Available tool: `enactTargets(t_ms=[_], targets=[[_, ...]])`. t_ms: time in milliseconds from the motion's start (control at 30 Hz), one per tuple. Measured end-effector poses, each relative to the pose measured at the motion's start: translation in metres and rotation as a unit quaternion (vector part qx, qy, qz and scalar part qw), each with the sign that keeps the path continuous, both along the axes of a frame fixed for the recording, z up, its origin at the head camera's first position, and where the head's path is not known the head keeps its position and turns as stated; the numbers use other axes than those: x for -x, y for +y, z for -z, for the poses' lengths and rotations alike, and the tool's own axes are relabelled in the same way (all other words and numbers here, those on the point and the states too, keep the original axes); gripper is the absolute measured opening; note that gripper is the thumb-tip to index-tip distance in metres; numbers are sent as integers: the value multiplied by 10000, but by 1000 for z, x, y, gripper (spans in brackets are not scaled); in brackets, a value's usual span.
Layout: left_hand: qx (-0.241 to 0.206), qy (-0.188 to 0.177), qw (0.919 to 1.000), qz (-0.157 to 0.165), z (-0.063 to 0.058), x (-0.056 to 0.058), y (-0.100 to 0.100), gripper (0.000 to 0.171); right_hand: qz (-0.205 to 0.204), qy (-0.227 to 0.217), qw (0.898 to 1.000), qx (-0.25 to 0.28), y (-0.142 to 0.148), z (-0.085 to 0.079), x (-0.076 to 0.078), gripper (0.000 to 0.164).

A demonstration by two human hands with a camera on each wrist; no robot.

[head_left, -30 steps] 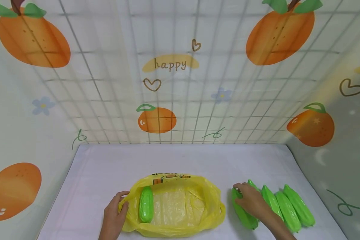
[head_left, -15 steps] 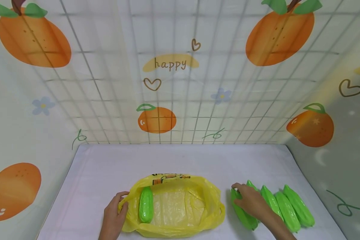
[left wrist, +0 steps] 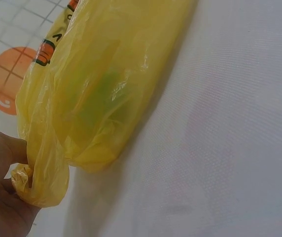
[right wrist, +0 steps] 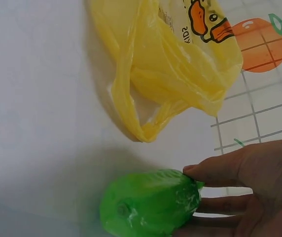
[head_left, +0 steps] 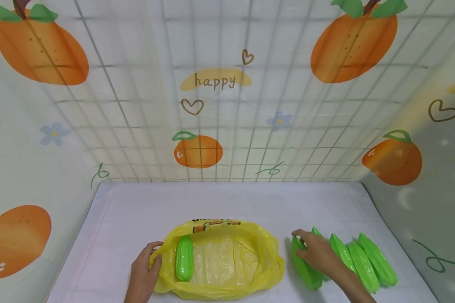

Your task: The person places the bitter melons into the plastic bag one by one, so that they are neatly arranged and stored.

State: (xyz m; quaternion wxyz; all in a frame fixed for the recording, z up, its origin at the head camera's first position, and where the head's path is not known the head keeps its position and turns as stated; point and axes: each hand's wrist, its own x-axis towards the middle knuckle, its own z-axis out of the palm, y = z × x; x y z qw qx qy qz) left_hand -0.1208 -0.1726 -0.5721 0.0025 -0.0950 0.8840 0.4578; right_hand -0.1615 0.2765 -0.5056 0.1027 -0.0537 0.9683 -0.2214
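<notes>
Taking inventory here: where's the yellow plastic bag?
In the head view, the yellow plastic bag sits lower centre, between the left hand, pinching it, and the right hand.

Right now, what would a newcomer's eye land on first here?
Probably the yellow bag, open on the white table at lower centre, its left handle held by the left hand, one green piece inside. Then the right hand, holding another green piece beside several more pieces at the right. Behind, large printed oranges decorate the backdrop.
</notes>
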Motion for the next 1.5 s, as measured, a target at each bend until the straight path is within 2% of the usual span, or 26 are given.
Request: enactTargets(t_ms=[233, 467, 833, 1133, 1300, 1500], targets=[[-32, -38, 10000, -14, -2, 0, 1, 31, 86, -60, 9998, 180, -2, -8, 0, 48], [-57, -109, 9999, -3, -3, 0, 1, 31, -6, 28, 9996, 289, -1, -15, 2, 48], [14, -45, 10000, 31, -3, 1, 0, 31, 23, -224, 9974, 685, 0, -30, 4, 48], [-8, -16, 10000, 51, -3, 1, 0, 32, 98, -520, 9861, 1575, -3, -38, 4, 47], [-10, 20, 10000, 70, -2, 1, 0, 31, 296, -705, 9808, 1796, -5, -41, 5, 48], [-67, 12, 9999, 81, -1, 2, -1, 31, 154, -704, 9782, 1946, -10, -52, 6, 51]])
